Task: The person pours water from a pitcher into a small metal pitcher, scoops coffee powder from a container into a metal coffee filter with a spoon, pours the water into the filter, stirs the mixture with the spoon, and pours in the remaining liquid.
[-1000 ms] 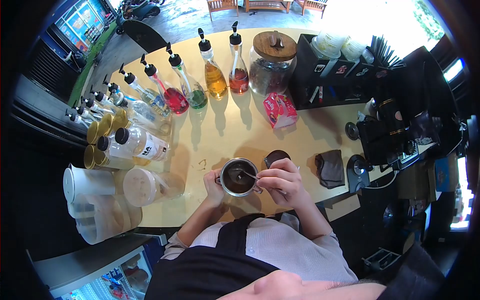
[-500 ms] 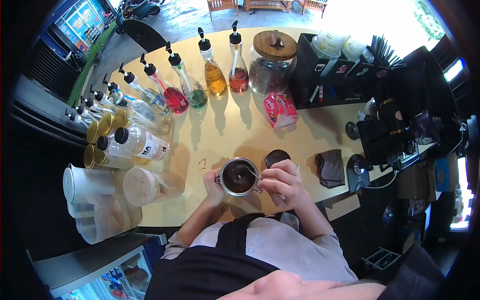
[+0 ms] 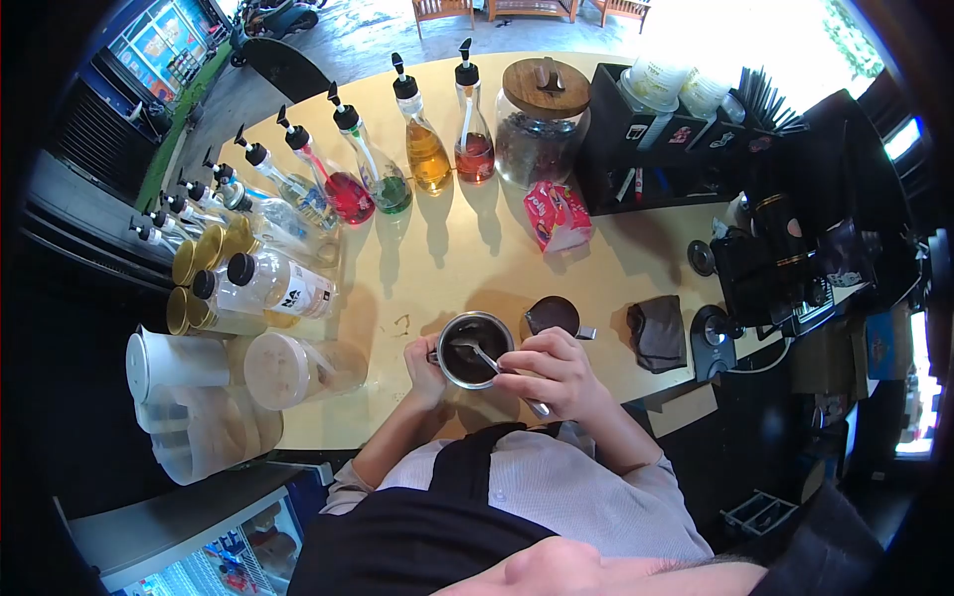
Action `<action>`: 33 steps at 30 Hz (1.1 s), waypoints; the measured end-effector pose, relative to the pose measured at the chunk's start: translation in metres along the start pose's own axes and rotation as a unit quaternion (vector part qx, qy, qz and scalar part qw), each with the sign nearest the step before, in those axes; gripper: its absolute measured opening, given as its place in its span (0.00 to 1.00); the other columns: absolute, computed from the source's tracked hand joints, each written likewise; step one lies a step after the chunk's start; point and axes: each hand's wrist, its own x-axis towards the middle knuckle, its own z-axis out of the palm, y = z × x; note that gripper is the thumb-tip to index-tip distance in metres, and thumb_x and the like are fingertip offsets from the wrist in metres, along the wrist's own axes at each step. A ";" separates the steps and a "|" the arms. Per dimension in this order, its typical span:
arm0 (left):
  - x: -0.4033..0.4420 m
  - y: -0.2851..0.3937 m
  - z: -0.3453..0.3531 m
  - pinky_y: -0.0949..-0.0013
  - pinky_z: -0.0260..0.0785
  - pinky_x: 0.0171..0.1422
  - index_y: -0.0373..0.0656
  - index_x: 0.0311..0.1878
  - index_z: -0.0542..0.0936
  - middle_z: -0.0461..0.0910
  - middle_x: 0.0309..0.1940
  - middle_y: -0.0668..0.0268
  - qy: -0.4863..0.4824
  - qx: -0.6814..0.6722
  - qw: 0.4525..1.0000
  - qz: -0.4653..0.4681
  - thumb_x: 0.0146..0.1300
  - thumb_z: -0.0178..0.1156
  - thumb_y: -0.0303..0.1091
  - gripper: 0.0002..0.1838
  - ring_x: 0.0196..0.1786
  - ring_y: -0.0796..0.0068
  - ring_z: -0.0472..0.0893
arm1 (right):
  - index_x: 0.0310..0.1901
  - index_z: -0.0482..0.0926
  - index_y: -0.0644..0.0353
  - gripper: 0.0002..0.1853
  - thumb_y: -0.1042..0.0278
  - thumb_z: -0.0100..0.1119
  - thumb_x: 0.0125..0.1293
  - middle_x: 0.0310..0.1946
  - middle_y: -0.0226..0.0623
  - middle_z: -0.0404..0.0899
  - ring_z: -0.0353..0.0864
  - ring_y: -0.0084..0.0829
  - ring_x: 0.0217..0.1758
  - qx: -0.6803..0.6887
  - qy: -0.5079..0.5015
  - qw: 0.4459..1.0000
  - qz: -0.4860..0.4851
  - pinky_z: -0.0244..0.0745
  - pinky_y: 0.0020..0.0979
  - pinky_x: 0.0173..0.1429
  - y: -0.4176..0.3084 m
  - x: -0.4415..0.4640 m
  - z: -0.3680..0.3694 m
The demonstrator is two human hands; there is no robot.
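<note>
A round metal cup (image 3: pixel 457 373) with dark liquid inside stands at the near middle of the table. My left hand (image 3: pixel 425 372) is closed on the handle at the cup's left side. Between the fingers of my right hand (image 3: pixel 555 375) is a metal spoon (image 3: pixel 487 360), its bowl inside the cup and its handle end showing below my fingers. Just behind my right hand lies a round dark object (image 3: pixel 553 315) with a short metal tab.
Pump bottles (image 3: pixel 427 159) curve along the back and left. A wooden-lidded jar (image 3: pixel 542 149), a pink packet (image 3: pixel 556 217) and a black organizer (image 3: pixel 646 184) are behind. Dark cloth (image 3: pixel 655 335) and a coffee machine (image 3: pixel 770 268) sit right; plastic tubs (image 3: pixel 283 372) left.
My right hand has shifted slightly left and down with the spoon, whose bowl now shows in the cup at a lower slant. More of the round dark object is uncovered. My left hand stays put.
</note>
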 end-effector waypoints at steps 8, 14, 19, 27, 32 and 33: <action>0.001 0.001 -0.002 0.72 0.50 0.23 0.42 0.13 0.60 0.65 0.13 0.69 -0.016 0.038 0.999 0.008 0.68 0.34 0.46 0.27 0.18 0.80 0.60 | 0.36 0.78 0.53 0.14 0.68 0.62 0.44 0.38 0.30 0.78 0.74 0.33 0.38 0.016 0.020 0.999 0.020 0.68 0.32 0.40 0.004 0.001 -0.001; 0.001 0.000 -0.003 0.71 0.50 0.23 0.42 0.13 0.60 0.64 0.13 0.69 -0.014 0.045 0.999 0.004 0.68 0.34 0.45 0.27 0.18 0.80 0.60 | 0.36 0.78 0.54 0.13 0.71 0.62 0.45 0.36 0.30 0.79 0.74 0.34 0.37 0.028 0.050 0.997 0.046 0.68 0.33 0.41 0.009 0.001 -0.004; 0.002 0.000 -0.005 0.71 0.50 0.23 0.41 0.14 0.61 0.65 0.13 0.69 -0.021 0.072 0.997 0.028 0.68 0.33 0.46 0.27 0.18 0.80 0.60 | 0.36 0.77 0.54 0.12 0.72 0.60 0.45 0.35 0.30 0.79 0.73 0.34 0.36 0.068 0.045 0.995 0.058 0.69 0.33 0.41 0.009 0.001 -0.001; 0.001 0.018 0.002 0.73 0.56 0.25 0.35 0.18 0.73 0.72 0.15 0.66 -0.027 0.117 0.993 0.019 0.68 0.31 0.47 0.31 0.19 0.79 0.66 | 0.32 0.79 0.57 0.06 0.74 0.60 0.50 0.32 0.33 0.80 0.73 0.35 0.33 0.086 0.066 0.992 0.065 0.69 0.31 0.39 0.011 0.002 0.000; 0.001 0.007 -0.002 0.72 0.54 0.24 0.36 0.16 0.71 0.71 0.14 0.67 -0.027 0.069 0.997 0.006 0.67 0.31 0.48 0.31 0.19 0.79 0.65 | 0.35 0.78 0.56 0.12 0.74 0.59 0.44 0.34 0.31 0.79 0.74 0.35 0.36 0.056 0.064 0.994 0.069 0.70 0.33 0.43 0.013 0.002 0.000; 0.001 0.008 -0.001 0.72 0.54 0.24 0.36 0.16 0.70 0.71 0.14 0.67 -0.027 0.063 0.998 0.004 0.67 0.32 0.48 0.31 0.19 0.80 0.65 | 0.34 0.78 0.56 0.12 0.74 0.59 0.44 0.33 0.31 0.79 0.74 0.36 0.36 0.048 0.056 0.995 0.061 0.70 0.33 0.43 0.013 0.003 0.000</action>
